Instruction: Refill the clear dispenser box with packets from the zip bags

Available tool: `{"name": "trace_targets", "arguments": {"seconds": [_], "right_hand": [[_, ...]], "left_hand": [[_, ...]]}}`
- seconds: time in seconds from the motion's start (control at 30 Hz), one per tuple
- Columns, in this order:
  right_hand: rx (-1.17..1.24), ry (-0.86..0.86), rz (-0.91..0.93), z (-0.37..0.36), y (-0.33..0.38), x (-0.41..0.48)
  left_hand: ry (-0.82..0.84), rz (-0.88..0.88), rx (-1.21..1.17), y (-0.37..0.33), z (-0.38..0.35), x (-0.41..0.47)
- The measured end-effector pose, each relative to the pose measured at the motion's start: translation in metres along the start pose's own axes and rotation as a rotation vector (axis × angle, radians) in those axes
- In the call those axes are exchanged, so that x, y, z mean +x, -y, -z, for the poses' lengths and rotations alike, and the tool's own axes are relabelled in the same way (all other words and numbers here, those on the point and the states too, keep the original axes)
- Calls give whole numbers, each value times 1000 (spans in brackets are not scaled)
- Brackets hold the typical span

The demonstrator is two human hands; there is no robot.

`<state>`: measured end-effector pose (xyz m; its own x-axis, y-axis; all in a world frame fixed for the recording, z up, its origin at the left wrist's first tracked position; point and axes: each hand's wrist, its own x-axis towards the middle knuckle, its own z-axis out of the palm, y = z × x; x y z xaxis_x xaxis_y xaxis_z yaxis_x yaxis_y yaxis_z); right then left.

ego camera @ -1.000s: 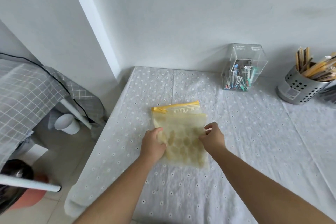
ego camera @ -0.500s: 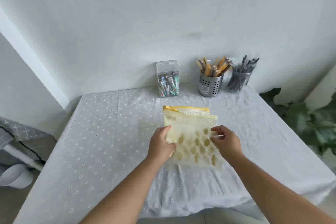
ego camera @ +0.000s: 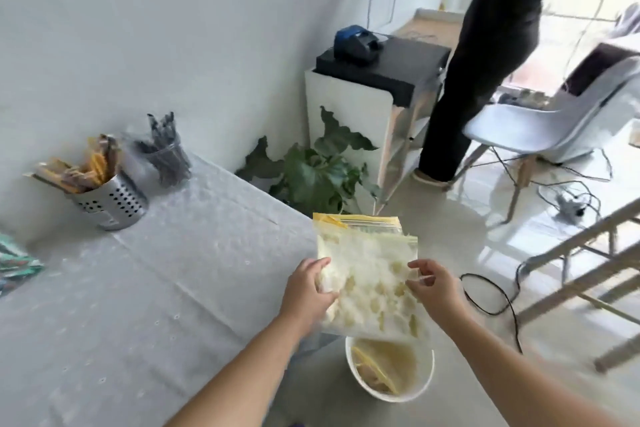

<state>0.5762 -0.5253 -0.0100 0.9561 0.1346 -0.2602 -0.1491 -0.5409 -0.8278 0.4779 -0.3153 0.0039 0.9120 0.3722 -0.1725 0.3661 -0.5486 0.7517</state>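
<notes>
Perforated steel cup (ego camera: 114, 199) of yellow-brown sticks on white eyelet tablecloth (ego camera: 156, 288), far left. Left hand (ego camera: 306, 291) curls round left edge of stack of clear yellow-zip bags (ego camera: 367, 270). Stack held in air past table's right edge, above white round bucket (ego camera: 420, 388) on floor. Right hand (ego camera: 434, 288) pinches stack's right edge.
</notes>
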Motion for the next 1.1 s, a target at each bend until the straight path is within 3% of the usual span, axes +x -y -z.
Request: {"name": "trace_targets", "arguments": {"seconds": [0.27,0.5,0.73,0.93,1.1], "right_hand": [[-74,-73,-364,10,-125,-23],[-138,99,-522,-53,-199,-28],[-178,121,-559,-84,-246,-20],[-321,428,-565,-71,-267,8],[-407,411,-468,-54,-253,9]], "left_hand": [[453,-12,212,36,-123,49],[675,71,442,110,-176,58],[705,114,457,145,-213,61],[792,177,468,149,-220,79],[750,158,466,132,-202,83]]}}
